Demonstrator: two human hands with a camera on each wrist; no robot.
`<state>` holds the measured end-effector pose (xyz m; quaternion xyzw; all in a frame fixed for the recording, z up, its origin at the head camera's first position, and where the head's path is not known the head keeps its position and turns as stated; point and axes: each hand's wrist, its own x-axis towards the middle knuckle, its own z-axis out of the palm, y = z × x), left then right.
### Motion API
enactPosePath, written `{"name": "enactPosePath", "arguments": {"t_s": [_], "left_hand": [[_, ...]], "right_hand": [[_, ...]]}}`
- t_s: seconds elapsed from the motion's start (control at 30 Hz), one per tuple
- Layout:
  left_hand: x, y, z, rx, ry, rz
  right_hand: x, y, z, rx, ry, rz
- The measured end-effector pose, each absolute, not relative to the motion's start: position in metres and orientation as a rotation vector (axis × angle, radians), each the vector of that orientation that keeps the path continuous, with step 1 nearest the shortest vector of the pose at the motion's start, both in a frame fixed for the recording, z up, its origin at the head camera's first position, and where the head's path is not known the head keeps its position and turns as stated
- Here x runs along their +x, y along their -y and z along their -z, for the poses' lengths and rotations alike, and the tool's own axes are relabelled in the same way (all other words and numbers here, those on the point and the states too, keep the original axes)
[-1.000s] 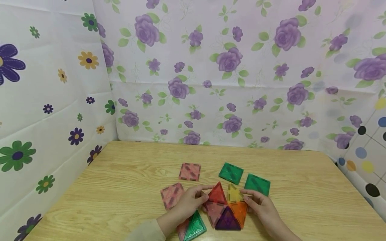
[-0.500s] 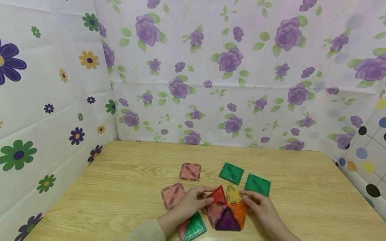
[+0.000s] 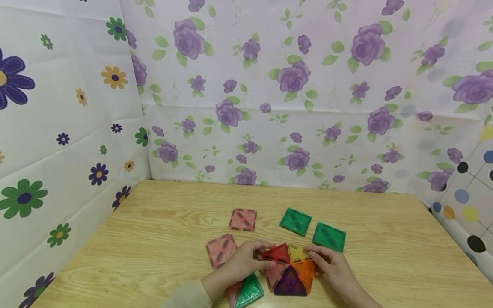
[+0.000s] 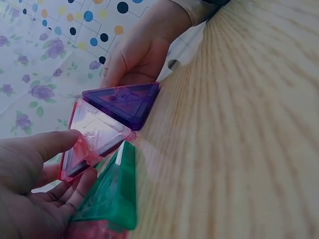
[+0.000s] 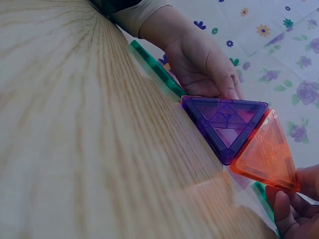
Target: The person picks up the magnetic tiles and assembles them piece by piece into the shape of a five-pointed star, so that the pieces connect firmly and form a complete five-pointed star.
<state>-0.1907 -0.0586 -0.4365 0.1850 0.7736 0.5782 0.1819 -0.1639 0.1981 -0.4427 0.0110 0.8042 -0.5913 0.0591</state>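
Observation:
Triangular magnetic tiles stand joined at the front of the table: red (image 3: 280, 253), yellow (image 3: 297, 253), pink (image 4: 93, 130), purple (image 3: 291, 283) and orange (image 5: 265, 152). Their sides lean together into a raised, pyramid-like shape. My left hand (image 3: 246, 258) pinches its left side, thumb on the pink tile and a finger reaching along the red one. On the other side my right hand (image 3: 336, 267) pinches the yellow and orange tiles near their shared edge. The purple triangle faces me with no finger on its front. Parts of both hands' fingers are hidden behind the tiles.
Beyond the shape lie two green square tiles (image 3: 295, 221) (image 3: 329, 236). A pink square (image 3: 243, 219) lies at the back, another pink square (image 3: 221, 250) beside my left wrist. A green triangle (image 3: 249, 291) lies against a pink tile under my left forearm. Patterned cloth surrounds the wooden table (image 3: 173, 222).
The red and yellow triangles have tilted inward and lowered. The gap between them has closed, with their edges now meeting. My left thumb has moved right over the pink tile.

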Motion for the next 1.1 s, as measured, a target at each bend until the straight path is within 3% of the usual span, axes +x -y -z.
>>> {"name": "enactPosePath", "arguments": {"t_s": [0.7,1.1], "left_hand": [[-0.1864,0.0589,0.4425,0.700,-2.483,-1.494],[-0.1837,0.0577,0.4439,0.841,-2.665,-1.178]], "right_hand": [[-0.1631,-0.2021,0.4451,-0.207,-2.652,1.527],[-0.1620,-0.2025,0.4471,-0.266,-2.749,1.456]]}}
